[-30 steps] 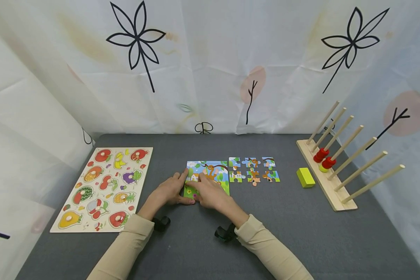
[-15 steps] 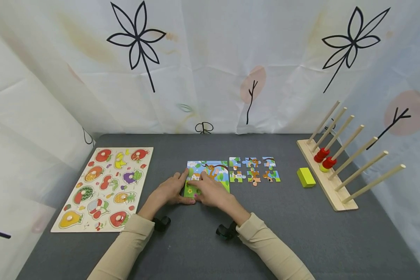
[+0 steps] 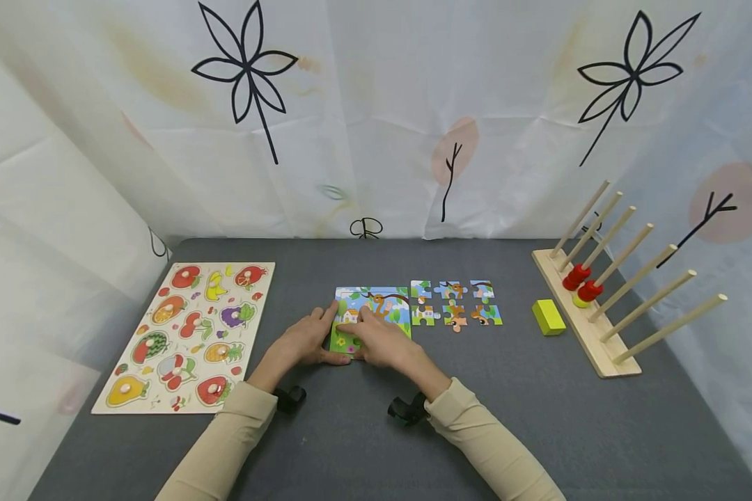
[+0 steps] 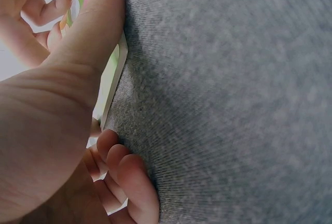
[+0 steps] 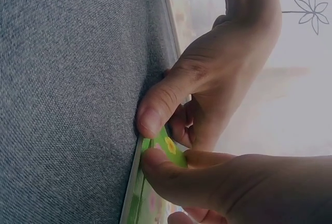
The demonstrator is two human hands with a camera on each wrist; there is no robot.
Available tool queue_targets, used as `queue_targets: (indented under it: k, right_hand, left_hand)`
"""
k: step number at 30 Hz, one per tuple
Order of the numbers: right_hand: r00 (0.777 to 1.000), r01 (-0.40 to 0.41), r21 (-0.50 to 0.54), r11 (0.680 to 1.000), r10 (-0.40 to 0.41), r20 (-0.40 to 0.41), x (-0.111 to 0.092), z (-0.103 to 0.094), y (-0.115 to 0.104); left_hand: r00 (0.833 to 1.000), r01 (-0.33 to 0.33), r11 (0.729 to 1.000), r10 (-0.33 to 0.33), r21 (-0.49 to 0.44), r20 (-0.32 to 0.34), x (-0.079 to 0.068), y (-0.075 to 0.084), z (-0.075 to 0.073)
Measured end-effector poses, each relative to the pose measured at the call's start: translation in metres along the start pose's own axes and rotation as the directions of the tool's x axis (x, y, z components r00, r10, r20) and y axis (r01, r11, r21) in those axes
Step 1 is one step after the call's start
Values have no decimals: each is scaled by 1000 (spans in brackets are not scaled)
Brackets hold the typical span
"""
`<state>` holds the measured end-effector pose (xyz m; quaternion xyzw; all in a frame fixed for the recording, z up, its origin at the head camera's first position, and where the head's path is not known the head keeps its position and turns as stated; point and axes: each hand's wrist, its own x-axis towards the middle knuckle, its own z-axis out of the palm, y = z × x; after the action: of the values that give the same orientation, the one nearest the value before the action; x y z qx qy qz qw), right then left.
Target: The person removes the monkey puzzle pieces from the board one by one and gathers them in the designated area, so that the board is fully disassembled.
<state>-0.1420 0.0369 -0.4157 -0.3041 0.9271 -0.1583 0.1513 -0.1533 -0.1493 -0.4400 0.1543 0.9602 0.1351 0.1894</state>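
A small jigsaw puzzle [image 3: 400, 316] with a monkey on a branch lies in its tray mid-table. My left hand [image 3: 303, 339] holds the tray at its near left corner, thumb along the front edge and fingers by the left side. Over the tray's lower left part, my right hand [image 3: 382, 344] pinches a green puzzle piece [image 5: 170, 145] with a yellow flower between thumb and forefinger. In the right wrist view, both thumbs sit close together on the front rim. My hands hide much of the picture's lower half.
Several loose puzzle pieces [image 3: 455, 315] lie in two rows right of the tray. A wooden fruit peg board [image 3: 182, 339] lies at left. At right stand a yellow block [image 3: 548, 318] and a pegged wooden rack [image 3: 585, 313] with red and yellow beads.
My right hand has shifted very slightly, its forefinger still on the puzzle's lower left part. The left hand stays in place at the corner.
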Motion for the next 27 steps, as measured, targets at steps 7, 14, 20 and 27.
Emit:
queue_targets:
  k: [7,14,20,27]
  right_hand:
    - [1000,26,55,998,-26,-12,-2,-2,5]
    - [999,42,106,993,-39,-39,-12,-12,22]
    - [996,44,104,994,-36,-82,-29,-24,43]
    - [994,7,87,996,2,-109,-53,-30,73]
  left_hand:
    - [1000,-13,1000,13,-1,-3,-1,0,-1]
    - [1000,-5,1000,5,6,8,-1,0,-2]
    - [1000,-2,1000,2,-1,9,-1,2,-2]
    - [1000,6,1000,-6,2,12,-1,1,-1]
